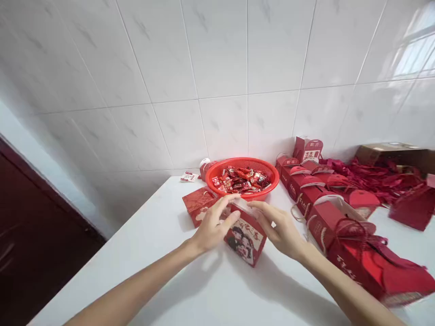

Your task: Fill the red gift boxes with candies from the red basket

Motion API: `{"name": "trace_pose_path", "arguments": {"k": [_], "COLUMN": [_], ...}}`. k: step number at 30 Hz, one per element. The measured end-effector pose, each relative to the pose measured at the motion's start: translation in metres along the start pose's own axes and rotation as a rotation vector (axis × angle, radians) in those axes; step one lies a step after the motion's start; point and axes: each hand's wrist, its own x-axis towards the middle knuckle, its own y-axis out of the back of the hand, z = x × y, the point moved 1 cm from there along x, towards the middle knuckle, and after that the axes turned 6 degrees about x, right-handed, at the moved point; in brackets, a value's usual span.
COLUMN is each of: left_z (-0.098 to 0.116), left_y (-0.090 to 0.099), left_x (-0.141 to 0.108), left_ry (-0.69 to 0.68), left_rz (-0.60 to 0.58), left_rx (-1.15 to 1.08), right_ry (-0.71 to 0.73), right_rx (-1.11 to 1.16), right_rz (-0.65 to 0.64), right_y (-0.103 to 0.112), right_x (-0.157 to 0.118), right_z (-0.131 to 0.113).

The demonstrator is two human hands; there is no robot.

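Observation:
A small red candy box [243, 242] with a printed cartoon couple stands upright on the white table. My left hand [215, 222] is at its upper left, thumb and fingers closed around the top edge. At the upper right, the bent fingers of my right hand [280, 226] grip the top as well. A pale flap or inner edge shows between the two hands; my fingers cover part of the top. Behind the box sits a red plastic basket [212, 174] of wrapped candies [239, 179]. Another red box [199, 203] lies just left of the basket's front.
Rows of red gift boxes [311, 194], some with cord handles, line the right side. Beyond them are a heap of dark red bags [363, 179] and a cardboard box [390, 151]. Small printed cards [189, 177] lie near the tiled wall [220, 54]. The table's [136, 240] edge runs along the left.

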Motion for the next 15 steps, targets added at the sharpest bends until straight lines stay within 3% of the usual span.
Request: {"name": "trace_pose_path", "arguments": {"k": [5, 10, 15], "left_z": [-0.009, -0.007, 0.000], "left_y": [-0.005, 0.002, 0.020], "left_x": [-0.003, 0.000, 0.028], "left_ry": [0.069, 0.085, -0.045], "left_rz": [-0.033, -0.100, -0.112], "left_rx": [0.034, 0.129, 0.135], "right_ry": [-0.034, 0.006, 0.069], "right_rx": [0.034, 0.049, -0.022], "right_rz": [-0.041, -0.078, 0.008], "right_y": [-0.001, -0.003, -0.006], "right_x": [-0.009, -0.014, -0.016], "right_z": [-0.003, -0.001, 0.009]}}
